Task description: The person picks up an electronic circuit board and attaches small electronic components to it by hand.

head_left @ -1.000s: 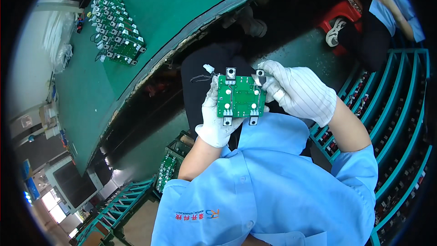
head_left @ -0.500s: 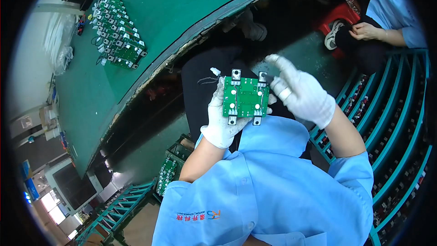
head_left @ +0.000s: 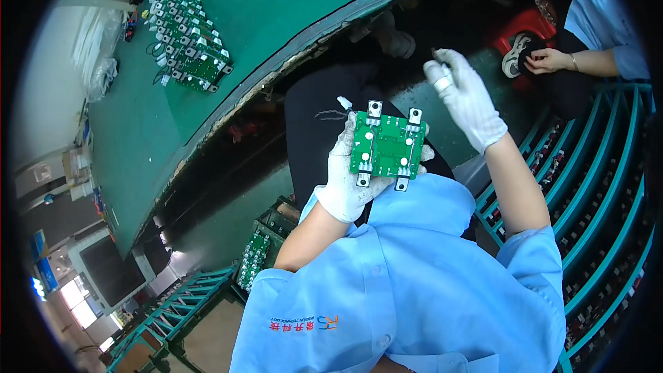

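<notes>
Over my lap, my white-gloved left hand (head_left: 343, 178) grips a green circuit board (head_left: 388, 144) from below and along its left edge. Metal tabs with holes stick out at the board's top and bottom edges, and white round parts dot its face. A thin dark cable with a white connector (head_left: 344, 103) hangs off its upper left corner. Up and to the right, apart from the board, is my right hand (head_left: 469, 100), also gloved, with its fingers drawn together. A tiny dark bit shows at its fingertips, too small to name.
A row of similar circuit boards (head_left: 193, 41) stands on the green table (head_left: 290, 0), whose worn edge runs beside my knees. Racks (head_left: 594, 193) with small parts are at right, and more boards (head_left: 254, 259) sit at lower left. Another person's hand (head_left: 548, 61) rests near a red stool (head_left: 528, 27).
My right hand has lifted away from the board's upper right tab, moving up and to the right. My left hand still holds the board, which sits slightly farther right in view.
</notes>
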A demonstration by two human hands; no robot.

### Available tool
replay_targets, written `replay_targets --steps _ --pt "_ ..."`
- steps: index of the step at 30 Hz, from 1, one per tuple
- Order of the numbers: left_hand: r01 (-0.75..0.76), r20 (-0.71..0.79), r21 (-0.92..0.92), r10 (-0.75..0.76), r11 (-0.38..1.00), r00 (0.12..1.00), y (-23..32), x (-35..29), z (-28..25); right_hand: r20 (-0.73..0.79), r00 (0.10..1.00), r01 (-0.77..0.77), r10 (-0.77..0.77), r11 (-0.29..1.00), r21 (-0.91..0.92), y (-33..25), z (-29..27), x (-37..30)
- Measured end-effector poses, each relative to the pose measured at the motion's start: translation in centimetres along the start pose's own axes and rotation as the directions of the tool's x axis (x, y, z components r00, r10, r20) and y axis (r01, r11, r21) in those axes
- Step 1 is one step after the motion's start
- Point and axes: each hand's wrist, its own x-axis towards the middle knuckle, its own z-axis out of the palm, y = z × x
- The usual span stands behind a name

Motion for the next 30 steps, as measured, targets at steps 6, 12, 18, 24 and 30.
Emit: replay_targets --steps 6,12,18,24,30 --pt "0.002 -0.074 0.016 -0.001 1.0 0.997 -0.2 0.2 -0.2 0.16 0.972 0.182 -0.171 0.982 -0.055 -5.1 0.0 -0.5" --pt "0.051 -0.1 0.023 -0.048 0.998 0.994 -0.8 0.0 0.3 0.262 0.925 0.334 -0.274 0.916 -0.221 -5.1 0.9 1.7" --pt "0.078 -0.048 0.031 -0.077 0.996 0.996 -0.6 -0.7 0.2 0.235 0.932 0.298 -0.275 0.952 -0.068 -3.8 -1.0 0.2" --pt "0.114 -0.151 0.049 -0.105 0.992 0.983 -0.6 -0.6 0.2 0.462 0.757 0.536 -0.462 0.843 -0.036 -4.8 -2.6 -1.5" --pt "0.117 -0.06 0.007 -0.116 0.993 0.991 -0.8 -0.7 0.0 0.655 0.677 0.61 -0.337 0.754 -0.243 -6.7 -3.3 -1.9"
